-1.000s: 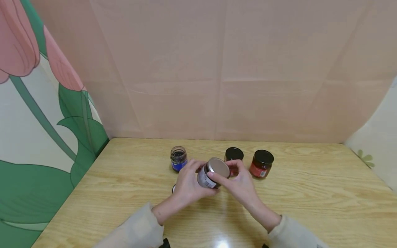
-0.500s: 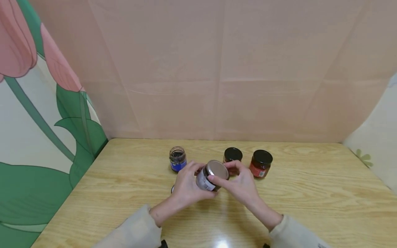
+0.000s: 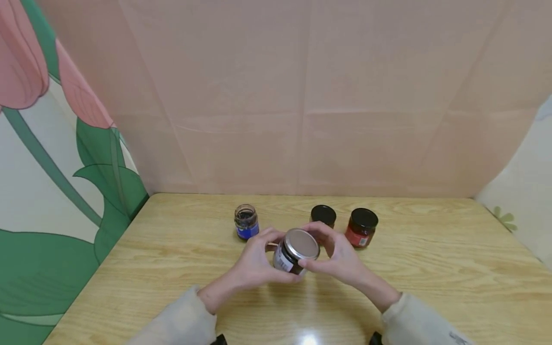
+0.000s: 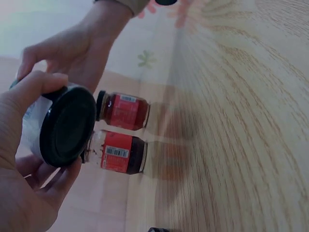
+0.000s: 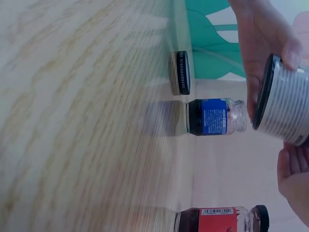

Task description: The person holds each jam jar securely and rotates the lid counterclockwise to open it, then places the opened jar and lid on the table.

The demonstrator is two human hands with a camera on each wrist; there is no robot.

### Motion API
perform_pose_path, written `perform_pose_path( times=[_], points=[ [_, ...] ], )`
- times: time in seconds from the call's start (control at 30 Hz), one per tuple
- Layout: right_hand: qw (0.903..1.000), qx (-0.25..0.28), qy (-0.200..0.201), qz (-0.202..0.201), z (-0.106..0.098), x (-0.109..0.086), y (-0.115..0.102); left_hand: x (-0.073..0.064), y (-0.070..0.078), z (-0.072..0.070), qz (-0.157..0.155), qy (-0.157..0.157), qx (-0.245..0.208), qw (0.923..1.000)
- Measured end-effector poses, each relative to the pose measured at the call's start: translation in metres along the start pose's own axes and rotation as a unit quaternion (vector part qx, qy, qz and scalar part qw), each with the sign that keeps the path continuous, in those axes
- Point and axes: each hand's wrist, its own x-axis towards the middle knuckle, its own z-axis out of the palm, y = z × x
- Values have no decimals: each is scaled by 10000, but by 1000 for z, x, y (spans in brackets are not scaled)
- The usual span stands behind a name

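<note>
Between both hands, above the table, hangs a tilted glass jar [image 3: 284, 258] with a pale label and a metallic lid [image 3: 303, 243]. My left hand [image 3: 258, 266] grips the jar's body, thumb along its near side. Thumb and fingers of my right hand [image 3: 340, 254] hold the lid at its rim. The jar's dark base [image 4: 70, 128] faces the left wrist view. Behind the left hand stands a blue-labelled jar [image 3: 247, 230] with its mouth uncovered. A loose lid [image 5: 182, 72] stands out beside it in the right wrist view; the left hand hides it from the head view.
Two red-labelled jars with black lids stand at the back: one jar [image 3: 362, 228] at the right, the other jar [image 3: 322, 215] partly behind the right hand. The wooden table [image 3: 431, 268] ends at a pinkish backdrop [image 3: 241, 120].
The held jar has come slightly lower and toward me. My right thumb has shifted along the lid from its left side to its near right edge.
</note>
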Motion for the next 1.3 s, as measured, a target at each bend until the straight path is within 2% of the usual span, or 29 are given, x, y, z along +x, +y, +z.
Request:
perform_pose_path(
  times=[0.13,0.23,0.37,0.47,0.6,0.7,0.8,0.97,1.1,1.2,1.3],
  points=[
    [9993,118,-281,-205,-3,1,0,0,-1,-4,-31,-258,-149,9996],
    [9997,-10,-236,-110,-2,2,-2,-1,-2,-4,-30,-163,-134,9998],
    [9969,-524,355,477,5,2,-6,-1,-2,0,20,276,111,9996],
    [9869,-777,906,1086,12,2,-10,-1,-3,4,88,643,379,9972],
    [9724,-778,1383,1709,20,4,-15,1,-2,9,162,1055,738,9915],
    [9633,-774,1612,2002,25,5,-18,2,-1,12,164,1221,856,9887],
    [9573,-767,1793,2137,29,5,-20,3,-1,14,160,1245,855,9884],
    [9559,-789,1959,2041,32,5,-20,3,-2,15,138,1208,858,9889],
    [9609,-819,1983,1750,31,3,-17,2,-3,14,110,1132,816,9902],
    [9719,-808,1864,1193,26,1,-11,2,-3,13,140,1005,733,9921],
    [9840,-740,1550,463,19,1,-4,2,-1,10,111,825,585,9948]
  ],
)
